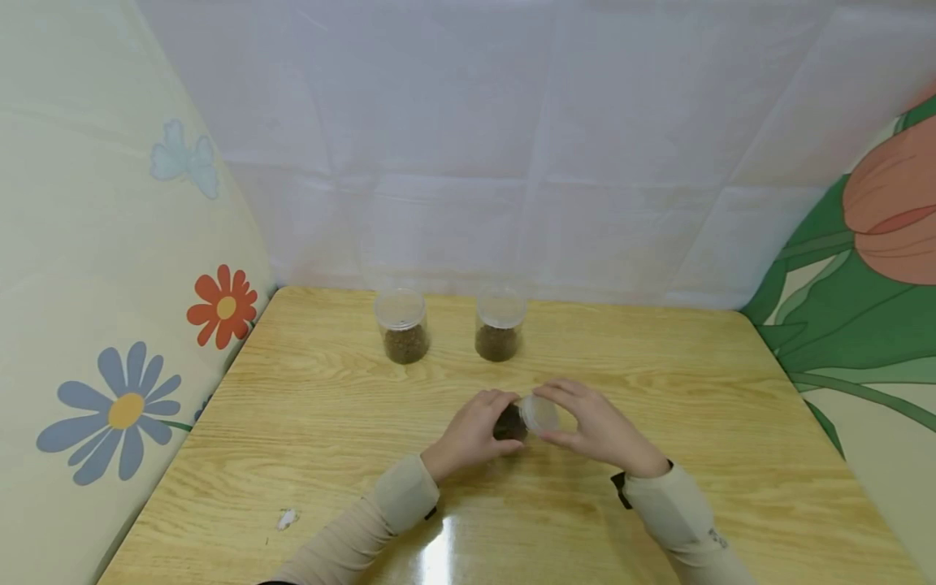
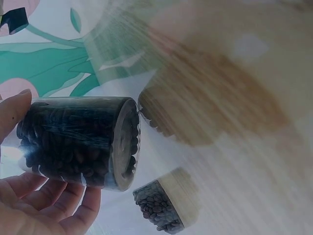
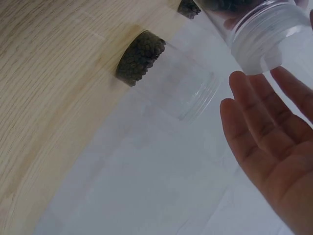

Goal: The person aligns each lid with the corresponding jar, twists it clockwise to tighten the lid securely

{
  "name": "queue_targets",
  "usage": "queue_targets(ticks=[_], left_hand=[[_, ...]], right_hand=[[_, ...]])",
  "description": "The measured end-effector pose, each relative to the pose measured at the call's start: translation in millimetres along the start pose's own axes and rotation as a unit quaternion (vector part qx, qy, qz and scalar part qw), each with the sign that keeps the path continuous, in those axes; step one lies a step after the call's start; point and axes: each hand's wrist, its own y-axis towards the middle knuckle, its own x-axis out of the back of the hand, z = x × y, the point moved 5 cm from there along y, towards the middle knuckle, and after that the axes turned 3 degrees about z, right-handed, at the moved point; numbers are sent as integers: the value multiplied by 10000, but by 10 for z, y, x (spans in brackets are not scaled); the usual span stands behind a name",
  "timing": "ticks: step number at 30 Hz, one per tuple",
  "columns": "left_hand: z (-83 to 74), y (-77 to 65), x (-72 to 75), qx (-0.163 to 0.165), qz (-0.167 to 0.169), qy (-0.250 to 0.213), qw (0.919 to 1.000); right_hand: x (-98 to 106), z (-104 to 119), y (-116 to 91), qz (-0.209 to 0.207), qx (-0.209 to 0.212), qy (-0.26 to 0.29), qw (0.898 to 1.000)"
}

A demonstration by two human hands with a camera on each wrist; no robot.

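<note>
A clear jar [image 1: 510,424] of dark coffee beans is tipped on its side over the table, its mouth to the right. My left hand [image 1: 475,435] grips it round the body, with the thumb on one side and the fingers on the other in the left wrist view. At the jar's mouth sits a translucent lid [image 3: 259,51]. My right hand [image 1: 595,426] holds this lid between thumb and fingers, the fingertips right at its edge in the right wrist view.
Two more clear jars, a left one [image 1: 404,329] and a right one [image 1: 500,329], stand upright near the back edge of the wooden table [image 1: 658,374], each partly filled with beans. A white cloth [image 1: 453,146] hangs behind. A small white patch [image 1: 288,518] marks the table's front left.
</note>
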Motion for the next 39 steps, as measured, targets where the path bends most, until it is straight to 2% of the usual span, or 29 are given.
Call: queue_targets(ticks=[10, 19, 24, 34, 39], left_hand=[[-5, -6, 6, 24, 8, -8, 10000], [-2, -3, 3, 10, -31, -56, 10000], [-4, -6, 4, 11, -21, -62, 10000], [4, -10, 1, -2, -19, -29, 10000], [6, -12, 2, -14, -43, -59, 10000]], right_hand=[[6, -27, -3, -287, -577, -293, 9975], [51, 7, -18, 51, -109, 86, 9999], [46, 14, -5, 81, -171, 16, 9998], [14, -28, 7, -233, -530, -255, 9980], [27, -35, -8, -64, -283, -25, 9996]])
